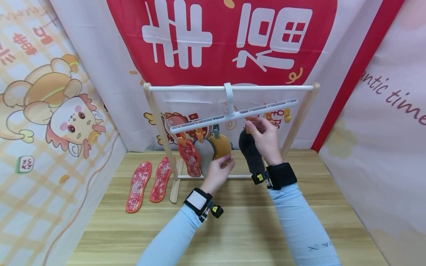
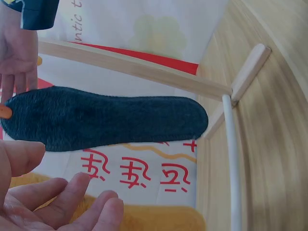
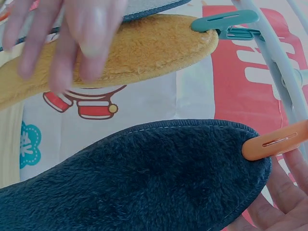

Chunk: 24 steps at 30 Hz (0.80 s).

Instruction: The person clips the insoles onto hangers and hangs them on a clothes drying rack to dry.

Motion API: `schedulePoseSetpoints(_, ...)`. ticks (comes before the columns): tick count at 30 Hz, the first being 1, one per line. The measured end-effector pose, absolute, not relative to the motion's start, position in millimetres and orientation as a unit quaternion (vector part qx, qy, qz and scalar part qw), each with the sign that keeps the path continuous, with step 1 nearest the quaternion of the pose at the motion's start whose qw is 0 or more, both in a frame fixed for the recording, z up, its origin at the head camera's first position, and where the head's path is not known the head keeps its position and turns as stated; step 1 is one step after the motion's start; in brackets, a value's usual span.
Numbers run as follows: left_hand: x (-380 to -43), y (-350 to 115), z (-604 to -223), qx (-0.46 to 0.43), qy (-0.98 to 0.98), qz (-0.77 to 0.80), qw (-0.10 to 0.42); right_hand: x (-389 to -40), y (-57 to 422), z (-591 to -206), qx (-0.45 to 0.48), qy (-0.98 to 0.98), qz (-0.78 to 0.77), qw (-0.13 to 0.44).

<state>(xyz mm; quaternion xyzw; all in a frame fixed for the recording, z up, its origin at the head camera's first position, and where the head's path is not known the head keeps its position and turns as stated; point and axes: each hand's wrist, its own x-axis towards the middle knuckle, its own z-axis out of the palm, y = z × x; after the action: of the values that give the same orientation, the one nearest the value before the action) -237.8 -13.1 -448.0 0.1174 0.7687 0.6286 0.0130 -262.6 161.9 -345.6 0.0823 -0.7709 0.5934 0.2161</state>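
A dark blue fuzzy insole (image 3: 144, 173) hangs by an orange clothespin (image 3: 276, 140) from the right part of a white hanger (image 1: 266, 109). My right hand (image 1: 265, 138) pinches that clothespin between thumb and fingers; in the right wrist view some fingers lie behind the insole's upper end. My left hand (image 1: 219, 171), fingers loosely spread, is beside the lower part of a yellow insole (image 3: 159, 48) and holds nothing. The yellow insole hangs from a teal clothespin (image 3: 226, 21). Left of it on the hanger are a grey insole (image 1: 203, 153) and a red-and-white insole (image 1: 189, 157).
The hanger hooks over the top white bar (image 1: 273, 88) of a wooden-legged rack (image 1: 156, 118) and tilts, right end higher. Two red-and-white insoles (image 1: 139, 187) lie on the wooden table (image 1: 233, 229) at left. More orange clothespins (image 1: 269, 117) hang at the right.
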Motion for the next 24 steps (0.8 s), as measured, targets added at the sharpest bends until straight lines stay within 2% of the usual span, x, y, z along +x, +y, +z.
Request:
schedulePoseSetpoints(9,-218.1,-40.9,-450.7,0.133,0.779,0.612,0.026,-257.8,173.1,-353.2,0.089,-0.777,0.581,0.227)
schedulePoseSetpoints(19,-206.0,-84.0,-461.6,0.104,0.773,0.626,-0.005,-231.9,186.7,-366.0,0.073,-0.795,0.553,0.240)
schedulePoseSetpoints(24,-202.0,-112.9,-468.5,0.072,0.792,0.606,-0.024,-226.9,201.9,-389.0,0.054,-0.801,0.541,0.250)
